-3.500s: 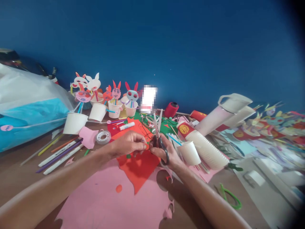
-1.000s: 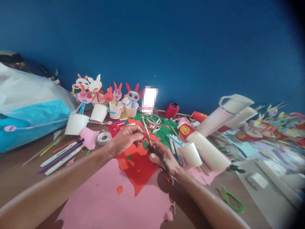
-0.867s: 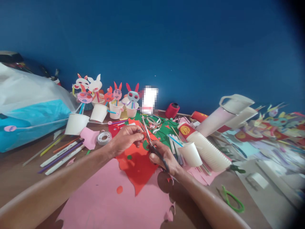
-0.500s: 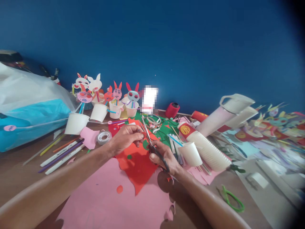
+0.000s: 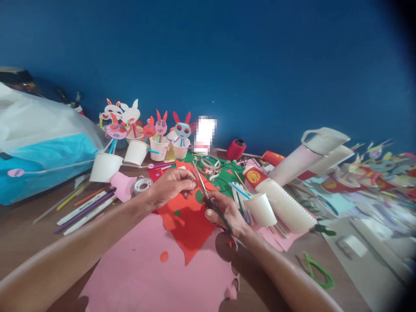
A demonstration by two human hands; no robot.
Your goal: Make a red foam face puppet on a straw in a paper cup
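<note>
My right hand [image 5: 224, 212] is wrapped round the black handles of a pair of scissors [image 5: 205, 189], whose silver blades point up and away. To its left, my left hand [image 5: 173, 185] is closed in a pinch beside the blades; whatever lies between its fingertips is too small to make out. Both hands are above a red sheet [image 5: 186, 234] with an orange-red tone and cut edges. That sheet overlaps a large pink sheet [image 5: 146, 268], on which a small orange disc [image 5: 164, 256] lies. Behind the hands is a green sheet [image 5: 227, 175] with pieces cut out.
Paper cups [image 5: 105, 168] with rabbit-faced figures stand at the back left, near a tape roll [image 5: 142, 185] and pens. Right of my hands are a tilted cup [image 5: 261, 210], stacked cups [image 5: 289, 206], a pitcher [image 5: 300, 156] and a green pipe cleaner [image 5: 320, 273].
The blades of the scissors look slightly closer together. The whole view has shifted a little, while both hands keep nearly the same places.
</note>
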